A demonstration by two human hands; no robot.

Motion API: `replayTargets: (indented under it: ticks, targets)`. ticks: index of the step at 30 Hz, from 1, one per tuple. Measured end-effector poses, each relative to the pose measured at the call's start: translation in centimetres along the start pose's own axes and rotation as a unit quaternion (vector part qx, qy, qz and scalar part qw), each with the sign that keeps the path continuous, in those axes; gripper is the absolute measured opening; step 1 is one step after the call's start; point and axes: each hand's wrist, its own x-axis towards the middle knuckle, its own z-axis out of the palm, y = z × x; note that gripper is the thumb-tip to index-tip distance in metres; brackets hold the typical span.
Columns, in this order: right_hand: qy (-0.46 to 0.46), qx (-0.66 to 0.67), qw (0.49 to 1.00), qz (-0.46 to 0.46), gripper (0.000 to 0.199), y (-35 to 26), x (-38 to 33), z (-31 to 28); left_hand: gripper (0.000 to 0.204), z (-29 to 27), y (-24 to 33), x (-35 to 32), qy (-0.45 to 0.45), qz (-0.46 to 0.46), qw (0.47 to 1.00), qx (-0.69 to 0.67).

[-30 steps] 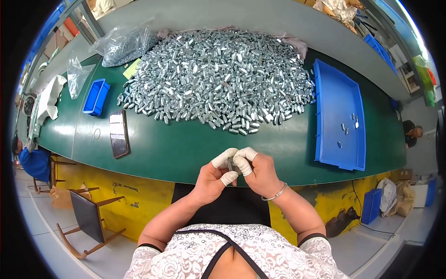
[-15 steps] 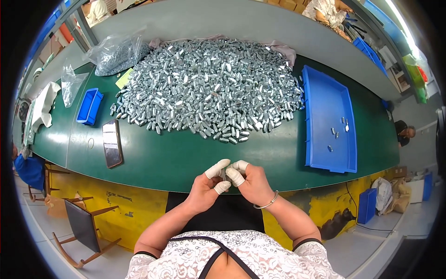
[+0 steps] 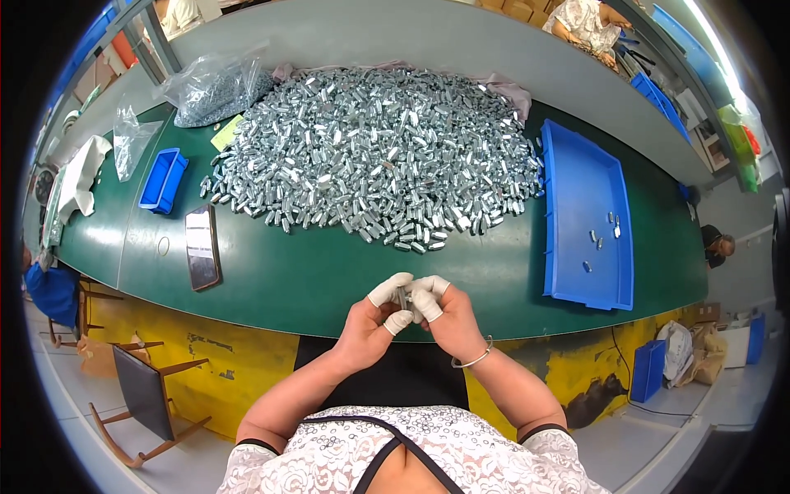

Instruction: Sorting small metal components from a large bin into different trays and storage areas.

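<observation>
My left hand and my right hand meet over the near edge of the green table. Both wear white finger cots on the fingertips. Together they pinch a small silver metal part between the fingertips. A bracelet circles my right wrist. A large heap of similar silver metal parts lies on the table beyond my hands. To the right a blue tray holds several loose parts.
A dark phone lies left of my hands. A small blue bin and clear plastic bags sit at the far left. A wooden chair stands on the floor at lower left. Another person is at the right edge.
My hands stay together on the small part with only slight finger movement. The view has shifted a little, so the table sits slightly differently in the picture.
</observation>
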Motion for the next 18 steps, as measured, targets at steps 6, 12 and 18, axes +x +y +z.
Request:
replayTargets:
  ticks: [6,12,18]
  targets:
    - [0.016,-0.034,0.999,-0.013,0.012,0.5,0.0,0.0,0.046,-1.2,0.0,0.5,-0.055,-0.076,0.995,-0.029]
    - [0.036,-0.041,0.996,-0.071,0.013,1.5,-0.2,0.1,0.043,0.3,0.6,-0.3,0.013,-0.009,0.995,0.102]
    - [0.023,0.060,0.998,-0.002,0.014,1.5,-0.3,0.2,0.041,-0.2,0.8,0.4,0.015,0.178,0.936,0.305]
